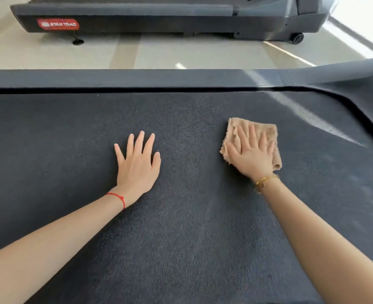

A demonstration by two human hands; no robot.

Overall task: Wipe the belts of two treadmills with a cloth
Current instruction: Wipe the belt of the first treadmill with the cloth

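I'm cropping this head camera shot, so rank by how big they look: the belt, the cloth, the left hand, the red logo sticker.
1. Belt, by far.
2. Left hand and cloth: similar, and the right hand covers much of the cloth, so unranked.
3. Red logo sticker, though it is farther away.

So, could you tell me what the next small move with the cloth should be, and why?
Probably slide the right hand, pressed flat on the tan cloth, sideways across the belt. The cloth covers only a small patch, and the left hand lies flat on the belt, seemingly as a brace.
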